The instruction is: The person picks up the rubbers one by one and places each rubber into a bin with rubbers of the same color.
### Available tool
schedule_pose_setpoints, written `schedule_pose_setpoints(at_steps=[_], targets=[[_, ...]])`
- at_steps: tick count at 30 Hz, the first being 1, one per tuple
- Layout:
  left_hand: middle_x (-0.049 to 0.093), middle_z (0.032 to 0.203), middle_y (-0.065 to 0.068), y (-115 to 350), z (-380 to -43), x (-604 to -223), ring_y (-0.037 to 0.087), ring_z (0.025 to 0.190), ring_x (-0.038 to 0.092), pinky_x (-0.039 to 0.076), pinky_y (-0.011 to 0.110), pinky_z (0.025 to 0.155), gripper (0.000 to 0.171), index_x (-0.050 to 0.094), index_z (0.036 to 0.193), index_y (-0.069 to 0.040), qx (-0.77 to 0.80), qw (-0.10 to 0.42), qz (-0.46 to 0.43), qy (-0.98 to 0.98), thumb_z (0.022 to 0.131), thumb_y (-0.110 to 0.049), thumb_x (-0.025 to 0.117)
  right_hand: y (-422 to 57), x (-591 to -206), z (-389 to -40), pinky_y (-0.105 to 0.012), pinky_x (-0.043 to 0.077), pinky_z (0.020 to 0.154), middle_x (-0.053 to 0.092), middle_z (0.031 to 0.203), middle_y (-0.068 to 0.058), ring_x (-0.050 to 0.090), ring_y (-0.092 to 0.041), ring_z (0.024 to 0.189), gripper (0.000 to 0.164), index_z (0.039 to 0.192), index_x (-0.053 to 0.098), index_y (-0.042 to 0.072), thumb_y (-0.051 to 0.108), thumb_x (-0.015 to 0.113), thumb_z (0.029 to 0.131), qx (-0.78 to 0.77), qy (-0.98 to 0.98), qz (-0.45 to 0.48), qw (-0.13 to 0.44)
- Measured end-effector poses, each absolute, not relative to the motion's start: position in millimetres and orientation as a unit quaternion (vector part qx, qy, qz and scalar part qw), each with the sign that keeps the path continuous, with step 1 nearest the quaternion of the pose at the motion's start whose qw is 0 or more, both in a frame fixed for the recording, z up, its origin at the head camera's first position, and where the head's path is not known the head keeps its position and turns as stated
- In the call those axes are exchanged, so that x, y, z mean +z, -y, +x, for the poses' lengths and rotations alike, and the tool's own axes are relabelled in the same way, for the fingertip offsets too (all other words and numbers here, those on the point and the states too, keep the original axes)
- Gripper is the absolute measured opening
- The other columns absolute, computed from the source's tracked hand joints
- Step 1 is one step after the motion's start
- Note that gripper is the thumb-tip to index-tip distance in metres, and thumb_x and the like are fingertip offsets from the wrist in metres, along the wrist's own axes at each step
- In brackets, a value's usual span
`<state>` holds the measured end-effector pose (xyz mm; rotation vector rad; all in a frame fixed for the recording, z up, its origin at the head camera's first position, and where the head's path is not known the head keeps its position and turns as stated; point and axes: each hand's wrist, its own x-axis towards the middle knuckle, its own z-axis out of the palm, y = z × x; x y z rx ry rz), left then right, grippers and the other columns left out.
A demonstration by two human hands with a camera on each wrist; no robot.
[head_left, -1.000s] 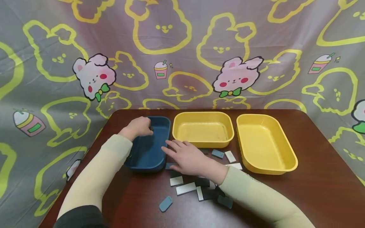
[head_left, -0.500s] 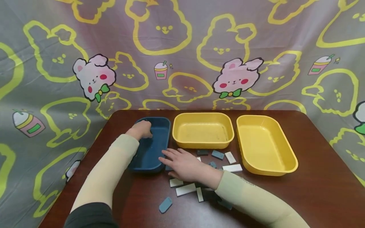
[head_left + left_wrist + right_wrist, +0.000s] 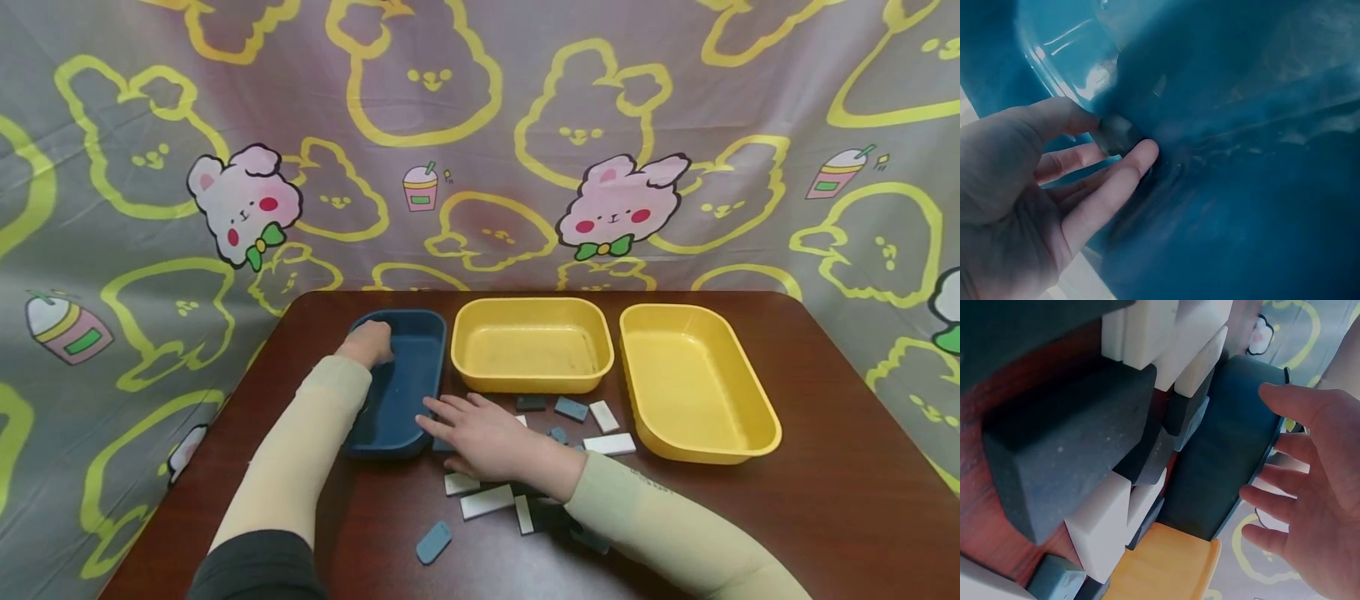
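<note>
My left hand (image 3: 369, 343) reaches down inside the blue tray (image 3: 420, 417). In the left wrist view a small dark grey eraser-like block (image 3: 1119, 134) is pinched between its thumb and fingertips, close over the tray's glossy floor. With fingers spread and holding nothing, my right hand (image 3: 483, 432) hovers above the eraser-like blocks in the middle of the table. Among these, the right wrist view shows a large black block (image 3: 1079, 444) and a white block (image 3: 1102, 525) near the camera. A blue-grey block (image 3: 433, 542) with a small hole lies apart at the front.
To the right of the blue tray stand a yellow tray (image 3: 532, 384) set crosswise and another yellow tray (image 3: 693, 383) set lengthwise. Several white, black and blue-grey blocks lie in front of them, partly hidden by the right arm. A patterned curtain (image 3: 480, 150) hangs behind the table.
The left hand has moved slightly toward me and lower within the blue tray. The right hand has drawn a little toward me, uncovering blocks behind it.
</note>
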<state>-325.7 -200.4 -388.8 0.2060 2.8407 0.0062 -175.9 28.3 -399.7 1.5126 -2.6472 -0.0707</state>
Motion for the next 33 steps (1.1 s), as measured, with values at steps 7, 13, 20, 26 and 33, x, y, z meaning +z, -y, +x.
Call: schedule_pose_setpoints(at_steps=[7,13,20,26,33], targets=[[0.066,0.102,0.022,200,-329,-393,0.028,0.082,0.06,0.05,0.041,0.076,0.02,0.066,0.104,0.008,0.001,0.117,0.057,-0.991,0.092,-0.006,0.06,-28,-401,-175,-0.043,0.038,0.103,0.033,0.154,-0.01,0.038,-0.024,0.135,0.069,0.15,0.039,0.016,0.045,0.064,0.092,-0.022,0.867,0.496,0.053],[0.064,0.109,0.023,200,-332,-395,0.028,0.084,0.059,0.049,0.042,0.077,0.025,0.063,0.111,0.008,0.013,0.128,0.042,-0.991,0.092,-0.007,0.059,-28,-401,-175,-0.042,0.038,0.103,0.033,0.154,-0.01,0.038,-0.024,0.135,0.068,0.15,0.039,0.017,0.045,0.063,0.092,-0.022,0.867,0.496,0.052],[0.065,0.102,0.02,199,-328,-391,0.027,0.08,0.059,0.05,0.041,0.075,0.027,0.064,0.112,0.007,0.025,0.127,0.038,-0.991,0.094,-0.012,0.059,-28,-402,-174,-0.042,0.038,0.103,0.032,0.154,-0.01,0.038,-0.023,0.136,0.069,0.15,0.038,0.017,0.045,0.063,0.093,-0.026,0.87,0.49,0.046],[0.061,0.076,0.011,203,-320,-378,0.024,0.067,0.057,0.05,0.042,0.066,0.024,0.066,0.099,0.001,-0.001,0.076,0.075,-0.994,0.095,-0.022,0.059,-28,-401,-174,-0.042,0.037,0.104,0.031,0.155,-0.009,0.037,-0.023,0.136,0.07,0.151,0.035,0.018,0.045,0.062,0.093,-0.027,0.873,0.485,0.039],[0.057,0.064,0.004,226,-292,-354,0.022,0.058,0.056,0.048,0.042,0.056,0.026,0.062,0.098,-0.001,-0.021,-0.028,0.101,-0.994,0.093,-0.027,0.062,-27,-402,-175,-0.041,0.037,0.104,0.027,0.157,-0.008,0.037,-0.023,0.136,0.072,0.153,0.031,0.018,0.047,0.061,0.093,-0.041,0.874,0.483,0.04]])
